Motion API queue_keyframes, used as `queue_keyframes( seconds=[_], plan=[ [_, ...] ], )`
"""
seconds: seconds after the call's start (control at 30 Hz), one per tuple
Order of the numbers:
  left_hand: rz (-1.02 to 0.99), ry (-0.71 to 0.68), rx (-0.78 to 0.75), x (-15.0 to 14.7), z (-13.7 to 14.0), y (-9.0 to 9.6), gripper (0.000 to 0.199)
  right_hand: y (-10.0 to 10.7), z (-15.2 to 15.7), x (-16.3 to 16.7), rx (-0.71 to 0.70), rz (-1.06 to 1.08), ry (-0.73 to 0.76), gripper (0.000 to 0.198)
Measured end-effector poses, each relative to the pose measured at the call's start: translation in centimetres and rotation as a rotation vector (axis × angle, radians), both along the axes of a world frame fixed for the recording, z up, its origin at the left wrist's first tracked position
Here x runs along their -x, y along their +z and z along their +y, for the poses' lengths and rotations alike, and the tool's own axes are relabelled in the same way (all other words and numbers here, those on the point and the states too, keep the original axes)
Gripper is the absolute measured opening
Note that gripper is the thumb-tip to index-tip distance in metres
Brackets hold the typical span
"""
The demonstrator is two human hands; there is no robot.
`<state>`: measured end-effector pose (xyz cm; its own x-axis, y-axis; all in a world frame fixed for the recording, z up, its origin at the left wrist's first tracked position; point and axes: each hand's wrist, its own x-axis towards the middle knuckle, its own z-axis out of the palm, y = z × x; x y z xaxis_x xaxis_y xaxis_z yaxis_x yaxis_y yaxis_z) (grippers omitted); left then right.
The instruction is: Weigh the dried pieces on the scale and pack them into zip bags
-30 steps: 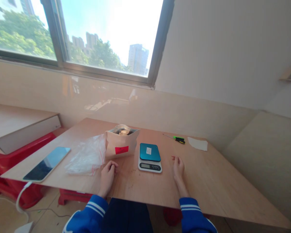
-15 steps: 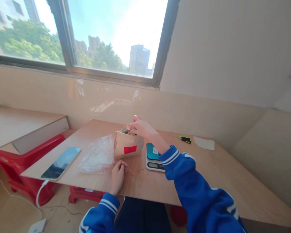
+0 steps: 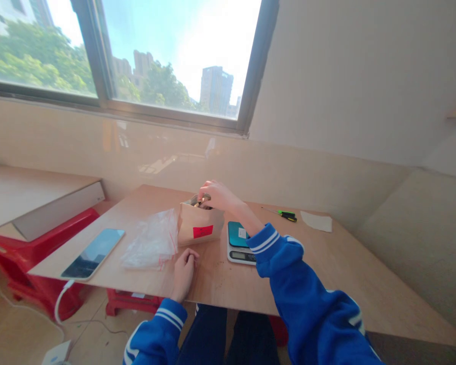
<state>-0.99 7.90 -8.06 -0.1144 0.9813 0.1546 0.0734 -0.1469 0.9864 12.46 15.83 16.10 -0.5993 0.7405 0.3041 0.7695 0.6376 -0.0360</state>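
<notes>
A brown paper bag (image 3: 197, 221) with a red label stands upright on the table, its top open. At the bag's mouth is my right hand (image 3: 215, 196), reaching in from above. Its fingers are closed around something small and brownish that they mostly cover; its kind cannot be made out. My left hand (image 3: 184, 268) rests on the table in front of the bag, fingers curled in and nothing visible in them. Beneath my right forearm lies a kitchen scale (image 3: 238, 241) with a teal top, partly covered by the sleeve.
Left of the bag lies a heap of clear zip bags (image 3: 149, 243), then a phone (image 3: 93, 253) on a white cable. A green-and-black screwdriver (image 3: 288, 215) and a pale paper scrap (image 3: 316, 221) lie at the back right. Dark crumbs dot the tabletop. Red stools (image 3: 76, 238) stand left.
My right hand has shifted slightly at the bag's mouth, and more of the brownish thing shows under its fingers. My left hand stays put. The whole view has tilted a little.
</notes>
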Motion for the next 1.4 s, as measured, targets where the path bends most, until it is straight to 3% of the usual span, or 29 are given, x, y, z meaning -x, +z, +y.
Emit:
queue_keyframes(
  seconds=[0.13,0.23,0.33,0.4,0.47,0.57,0.67,0.73,0.8,0.93,1.0,1.23,1.4],
  plan=[
    [0.01,-0.008,0.003,0.0,-0.1,0.0,0.016,2.3,-1.4,-2.9,-0.067,0.459,0.072,0.012],
    [0.019,-0.017,0.012,0.1,-0.2,0.2,0.016,1.5,-2.3,-7.9,-0.051,0.835,-0.059,0.028],
    [0.026,-0.023,0.021,0.1,-0.3,0.4,0.016,-3.3,-3.2,-14.2,0.03,1.12,-0.292,0.051],
    [0.03,-0.027,0.029,0.1,-0.3,0.5,0.017,-8.2,-4.2,-17.8,0.087,1.134,-0.55,0.064],
    [0.035,-0.03,0.039,0.1,-0.3,0.5,0.018,-13.2,-5.5,-20.5,0.079,1.11,-0.681,0.069],
    [0.043,-0.03,0.052,0.1,-0.3,0.5,0.017,-19.3,-7.6,-22.7,0.054,1.046,-0.818,0.064],
    [0.055,-0.02,0.06,0.0,-0.3,0.8,0.015,-22.5,-9.0,-23.2,-0.015,0.969,-0.931,0.058],
    [0.063,-0.01,0.062,-0.1,-0.4,1.1,0.016,-23.2,-9.4,-22.8,-0.106,0.913,-1.01,0.057],
    [0.072,-0.003,0.066,-0.1,-0.5,1.4,0.016,-23.3,-9.9,-21.8,-0.192,0.808,-0.999,0.052],
    [0.098,0.01,0.072,-0.2,-0.5,1.6,0.017,-23.0,-11.5,-18.8,-0.163,0.542,-0.626,0.042],
    [0.112,0.01,0.077,-0.1,-0.5,1.5,0.017,-23.0,-12.3,-17.5,-0.142,0.486,-0.522,0.042],
    [0.111,0.015,0.104,-0.1,-0.2,1.0,0.018,-23.7,-12.2,-16.2,-0.169,0.338,-0.514,0.041],
    [0.105,0.017,0.104,0.0,0.0,0.6,0.018,-22.0,-11.2,-14.9,-0.15,0.158,-0.509,0.041]
  ],
)
